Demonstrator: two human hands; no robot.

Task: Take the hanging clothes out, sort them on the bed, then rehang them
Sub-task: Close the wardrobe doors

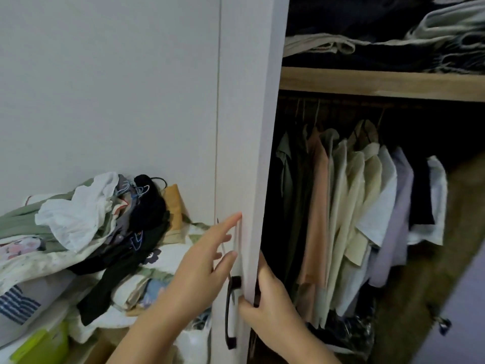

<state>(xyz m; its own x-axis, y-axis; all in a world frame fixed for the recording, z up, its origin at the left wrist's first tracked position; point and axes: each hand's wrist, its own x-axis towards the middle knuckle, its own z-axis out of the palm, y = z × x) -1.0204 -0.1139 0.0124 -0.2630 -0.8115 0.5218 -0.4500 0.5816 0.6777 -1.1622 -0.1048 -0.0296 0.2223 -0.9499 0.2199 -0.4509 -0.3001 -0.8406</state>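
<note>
Wardrobe door (pixel 246 127) is the thing in hand right now, not the clothes. Right hand (pixel 265 298) grips its free edge, thumb on the front face, fingers wrapped behind, just beside the dark pull handle (pixel 231 311). Left hand (pixel 204 261) is flat against the door front, fingers straight and spread, holding nothing. Likely steadying the panel while the right hand swings it; which way it's going I can't tell.

Hanging clothes (pixel 354 206): row of shirts on hangers on the rail under the wooden shelf (pixel 380 84), pale ones in the middle, dark ones at both ends. Packed close, shoulders overlapping. Folded stuff sits above the shelf.

Left of the door, a heap of clothes (pixel 86 232) with hangers (pixel 136 191) tangled on top lies on a patterned bedspread, which looks like the sorting spot. Judging by that, some garments are already out.

Access to the rail's left end is blocked by the door edge.
</note>
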